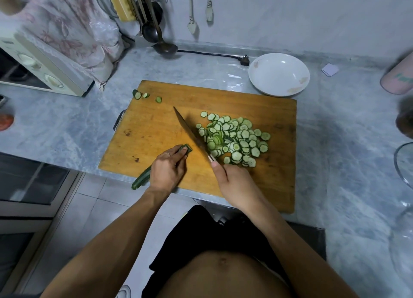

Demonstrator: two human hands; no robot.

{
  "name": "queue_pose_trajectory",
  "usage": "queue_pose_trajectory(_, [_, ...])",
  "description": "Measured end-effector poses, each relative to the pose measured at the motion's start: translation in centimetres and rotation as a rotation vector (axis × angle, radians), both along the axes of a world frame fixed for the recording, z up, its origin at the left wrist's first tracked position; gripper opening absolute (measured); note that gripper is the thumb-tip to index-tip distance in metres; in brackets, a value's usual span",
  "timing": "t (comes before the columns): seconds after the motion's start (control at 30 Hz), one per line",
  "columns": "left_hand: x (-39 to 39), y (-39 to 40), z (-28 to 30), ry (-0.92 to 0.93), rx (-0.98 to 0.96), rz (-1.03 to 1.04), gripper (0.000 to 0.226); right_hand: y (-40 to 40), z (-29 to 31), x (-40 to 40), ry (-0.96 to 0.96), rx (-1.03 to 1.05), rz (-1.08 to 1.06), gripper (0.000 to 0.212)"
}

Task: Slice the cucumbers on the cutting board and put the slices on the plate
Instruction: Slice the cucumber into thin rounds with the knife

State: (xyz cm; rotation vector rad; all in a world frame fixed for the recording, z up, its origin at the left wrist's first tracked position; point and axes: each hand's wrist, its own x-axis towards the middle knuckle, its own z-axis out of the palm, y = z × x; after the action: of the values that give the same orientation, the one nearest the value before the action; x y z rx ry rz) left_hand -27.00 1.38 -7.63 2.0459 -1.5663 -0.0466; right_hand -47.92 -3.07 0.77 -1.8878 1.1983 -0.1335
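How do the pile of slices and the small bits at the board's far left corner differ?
The pile of slices is large, heaped right of the knife; the bits are few, scattered at the far left corner. The slices are thin flat rounds; the bits look like stubby end pieces. Both lie on the cutting board, none on the plate.

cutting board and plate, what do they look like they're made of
Cutting board: looks like wood or bamboo, matte orange-brown with lengthwise grain and dark stains. Plate: probably glazed ceramic, glossy white with a bright highlight; melamine can't be ruled out.
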Motion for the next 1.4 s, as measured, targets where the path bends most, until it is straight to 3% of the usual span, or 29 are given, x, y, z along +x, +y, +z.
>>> queue_pose_trajectory(0.33, [0.2, 0.0, -0.4, -0.005, 0.054, -0.012, 0.020, 2.0, 1.6, 0.0, 0.020, -0.022, 0.095, 0.048])
queue_pose_trajectory(0.63, [0.5, -0.1, -0.9, -0.014, 0.089, -0.023, 0.035, 1.5, 1.0, 1.6, 0.068, 0.014, 0.089, 0.049])
queue_pose_trajectory(0.9, [0.1, -0.1, -0.7, 0.005, 0.073, 0.010, 0.024, 1.2, 0.0, 2.4, 0.050, 0.042, 0.033, 0.049])
queue_pose_trajectory(1.13, [0.1, 0.0, 0.1, 0.011, 0.080, -0.036, 0.028, -0.4, -0.3, 1.4, -0.009, 0.121, -0.089, 0.069])
queue_pose_trajectory(1.4, [0.2, 0.2, 0.3, -0.009, 0.048, -0.057, 0.033, -0.5, 0.0, 0.6, 0.013, 0.005, -0.051, 0.056])
